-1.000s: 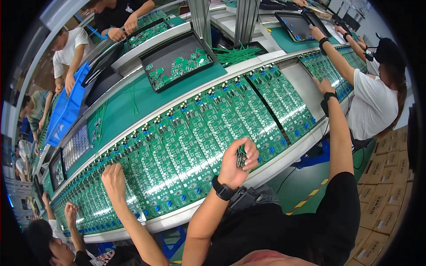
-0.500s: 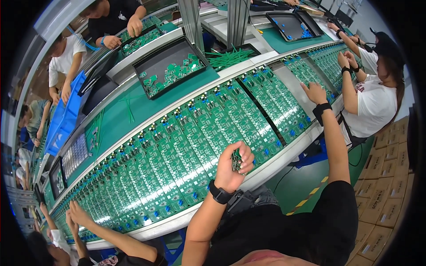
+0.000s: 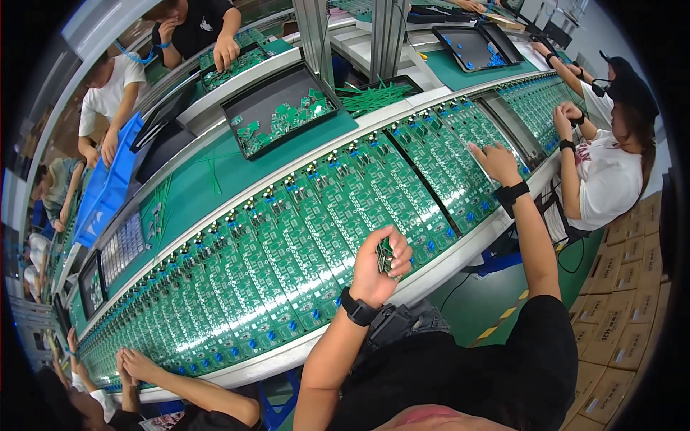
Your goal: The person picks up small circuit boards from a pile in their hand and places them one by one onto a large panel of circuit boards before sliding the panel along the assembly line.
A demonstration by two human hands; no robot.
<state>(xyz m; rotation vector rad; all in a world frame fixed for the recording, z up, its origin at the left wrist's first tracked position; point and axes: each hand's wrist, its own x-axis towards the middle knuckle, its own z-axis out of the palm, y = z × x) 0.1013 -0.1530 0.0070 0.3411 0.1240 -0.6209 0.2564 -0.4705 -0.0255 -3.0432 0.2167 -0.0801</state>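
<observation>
Left hand (image 3: 374, 271), half-curled, is cupping unplaced small green circuit pieces (image 3: 385, 257); right hand (image 3: 499, 164) is hovering spread, seemingly empty, over green rectangular boards (image 3: 445, 159), centre-right, already bearing blue components (image 3: 471, 216).

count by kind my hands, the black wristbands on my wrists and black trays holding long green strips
Hands: 2 (left hand, right hand)
Black wristbands: 2 (left wristband, right wristband)
Black tray of long green strips: 1
Total: 5

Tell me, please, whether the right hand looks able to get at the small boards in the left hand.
Probably yes: the right hand, spread over the circuit boards, looks empty; small boards show in the curled left hand, and nothing seems to stand between the two.
</observation>
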